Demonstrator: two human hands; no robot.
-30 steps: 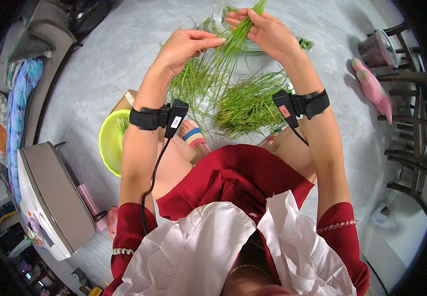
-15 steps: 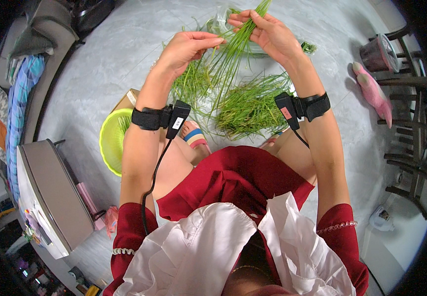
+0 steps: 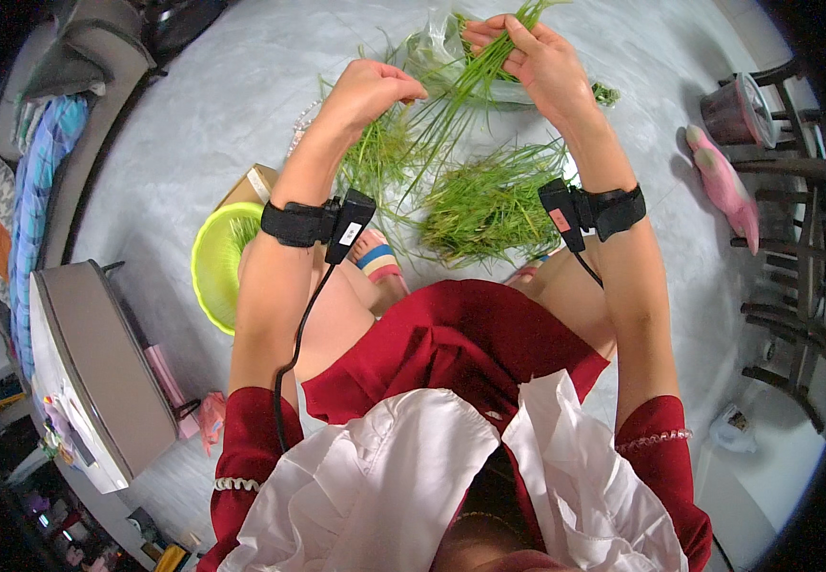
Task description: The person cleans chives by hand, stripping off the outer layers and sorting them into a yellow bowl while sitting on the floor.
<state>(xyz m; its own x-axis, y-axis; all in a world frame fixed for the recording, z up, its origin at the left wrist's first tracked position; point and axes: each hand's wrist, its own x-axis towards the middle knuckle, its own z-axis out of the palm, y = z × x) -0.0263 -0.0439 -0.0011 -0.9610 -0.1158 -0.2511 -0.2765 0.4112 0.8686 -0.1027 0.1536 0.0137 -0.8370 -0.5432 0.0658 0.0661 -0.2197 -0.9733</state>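
Note:
My right hand is closed around a bunch of long, thin green chives, whose stalks hang down to the left. A short way left of the bunch is my left hand, fingertips pinched together. A small brownish bit shows under those fingertips, too small to name. On the floor below lies a large heap of chives, between my feet and my hands. Looser, partly yellowish stalks are scattered under my left hand. Behind the held bunch a clear plastic bag with greens rests on the floor.
A yellow-green basin with some stalks stands left of my left leg, beside a cardboard box. Dark wooden chairs, a bucket and a pink plush toy are at right. A grey-brown cabinet stands left.
My right hand has shifted slightly right with the chives. My left hand has drawn a little away from the bunch, and its fingers have curled in more.

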